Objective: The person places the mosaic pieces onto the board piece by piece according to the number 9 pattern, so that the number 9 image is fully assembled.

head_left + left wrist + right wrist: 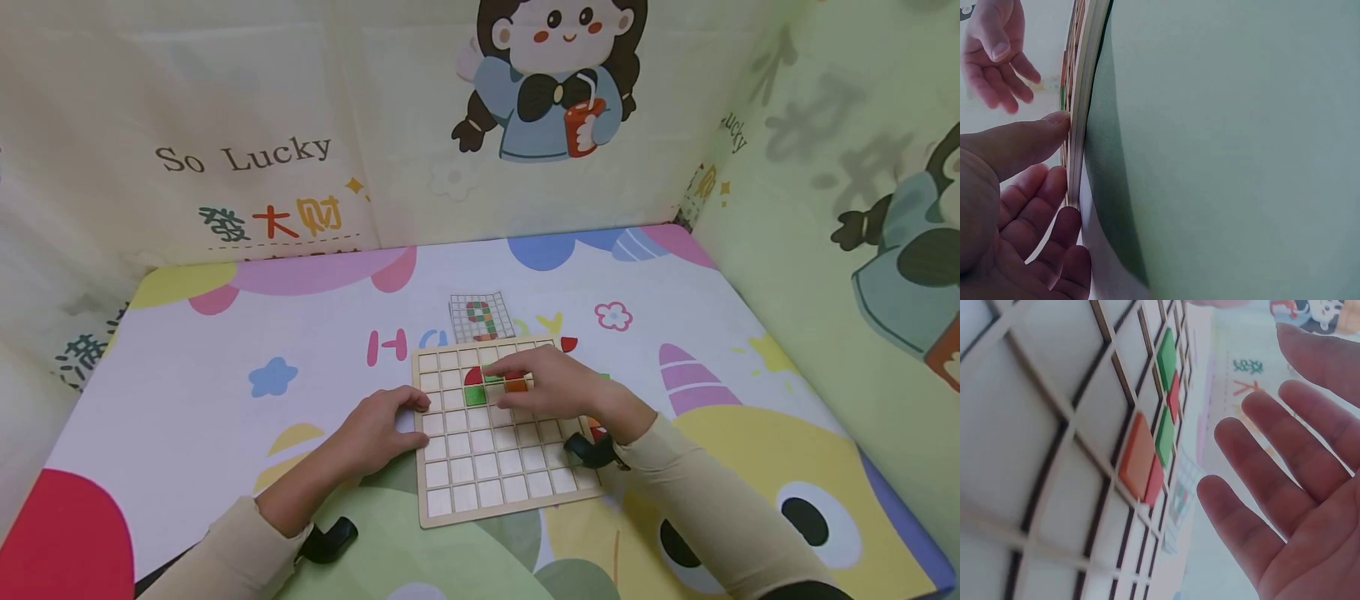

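Note:
A wooden grid board (pixel 462 473) with pale square cells lies in front of me. Several tiles fill some upper cells: a red one (pixel 472 376), a green one (pixel 476 396) and an orange one (pixel 516 386) among them. At the board's left edge my left hand (pixel 378 432) rests its thumb and fingertips, without wrapping round it. Over the tiles hovers my right hand (pixel 555 385), partly hiding them. In the right wrist view, its fingers (pixel 1254 453) are extended and apart from the orange tile (pixel 1137 459), holding nothing.
A small pattern card (pixel 459 307) with a coloured figure on a grid lies just beyond the board. A loose red quarter-round tile (pixel 570 344) sits past the board's upper right corner. More red pieces (pixel 597 430) lie at its right side, partly behind the right wrist.

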### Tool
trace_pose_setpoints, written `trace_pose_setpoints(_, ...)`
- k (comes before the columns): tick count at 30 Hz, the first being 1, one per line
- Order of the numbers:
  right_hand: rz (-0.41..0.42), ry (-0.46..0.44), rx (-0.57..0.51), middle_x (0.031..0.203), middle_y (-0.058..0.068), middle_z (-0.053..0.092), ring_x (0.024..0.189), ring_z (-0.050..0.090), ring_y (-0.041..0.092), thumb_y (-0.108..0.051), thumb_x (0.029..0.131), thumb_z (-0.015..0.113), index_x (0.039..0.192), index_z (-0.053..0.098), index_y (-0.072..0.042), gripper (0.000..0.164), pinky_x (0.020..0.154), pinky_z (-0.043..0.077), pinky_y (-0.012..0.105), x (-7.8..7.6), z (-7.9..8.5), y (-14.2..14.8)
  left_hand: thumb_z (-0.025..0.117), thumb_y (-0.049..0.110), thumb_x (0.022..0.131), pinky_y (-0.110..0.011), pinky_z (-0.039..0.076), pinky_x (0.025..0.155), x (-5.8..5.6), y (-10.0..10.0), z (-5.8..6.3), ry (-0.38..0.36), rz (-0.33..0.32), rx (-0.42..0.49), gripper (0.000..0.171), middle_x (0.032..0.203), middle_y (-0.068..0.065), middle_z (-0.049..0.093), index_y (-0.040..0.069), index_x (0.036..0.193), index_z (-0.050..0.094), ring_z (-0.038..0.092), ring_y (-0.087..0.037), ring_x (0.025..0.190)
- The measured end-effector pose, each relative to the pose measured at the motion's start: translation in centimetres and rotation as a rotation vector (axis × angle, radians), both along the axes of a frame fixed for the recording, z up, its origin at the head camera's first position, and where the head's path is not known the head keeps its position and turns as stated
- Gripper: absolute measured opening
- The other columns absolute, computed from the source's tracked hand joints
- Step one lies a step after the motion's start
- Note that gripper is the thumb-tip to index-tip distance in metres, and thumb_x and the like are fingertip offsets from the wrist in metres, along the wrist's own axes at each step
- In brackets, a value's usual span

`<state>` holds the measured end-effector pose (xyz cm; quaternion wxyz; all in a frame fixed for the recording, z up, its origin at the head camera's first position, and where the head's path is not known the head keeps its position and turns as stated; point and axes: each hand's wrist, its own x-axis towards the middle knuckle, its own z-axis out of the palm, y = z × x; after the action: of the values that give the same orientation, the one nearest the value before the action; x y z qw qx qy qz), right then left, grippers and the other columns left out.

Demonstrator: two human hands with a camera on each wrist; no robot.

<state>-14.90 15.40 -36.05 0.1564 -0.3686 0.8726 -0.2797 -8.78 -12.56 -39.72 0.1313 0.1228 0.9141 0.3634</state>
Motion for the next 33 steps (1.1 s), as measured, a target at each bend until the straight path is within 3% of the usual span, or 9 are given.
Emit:
trace_pose_setpoints(9,-0.061,0.01,-0.061,0.117,0.006,0.07,0.108,0.063,0.026,-0.018,0.09,0.076,0.124,0.07,-0.006,0.036,0.093,0.05,0.047,-0.2,0.5,2.8,0.082,0.012,0.083,-0.044,0.046,0.098,0.1,-0.1,0.2,0.0,-0.003,-0.002,0.036,0.107,0.002,0.065,0.009,0.115,0.066,0.055,-0.025,0.109)
trace_pose_setpoints(17,-0.139,0.014,-0.053,0.117,0.009,0.069,0.107,0.063,0.031,-0.014,0.089,0.076,0.123,0.069,-0.005,0.036,0.094,0.049,0.051,-0.1,0.8,5.0,0.082,0.013,0.083,-0.044,0.046,0.098,0.1,-0.1,0.0,0.001,0.001,-0.002,0.036,0.108,0.003,0.064,0.01,0.115,0.066,0.054,-0.025,0.109)
trace_pose_setpoints(33,-0.205,0.08,-0.014,0.11,0.006,0.071,0.101,0.064,0.028,-0.007,0.088,0.075,0.115,0.071,-0.004,0.027,0.087,0.053,0.048,-0.2,-0.4,9.7,0.082,0.011,0.082,-0.043,0.047,0.097,0.1,0.1,-0.1,-0.014,0.016,0.005,0.035,0.108,0.003,0.064,0.011,0.114,0.066,0.055,-0.023,0.108)
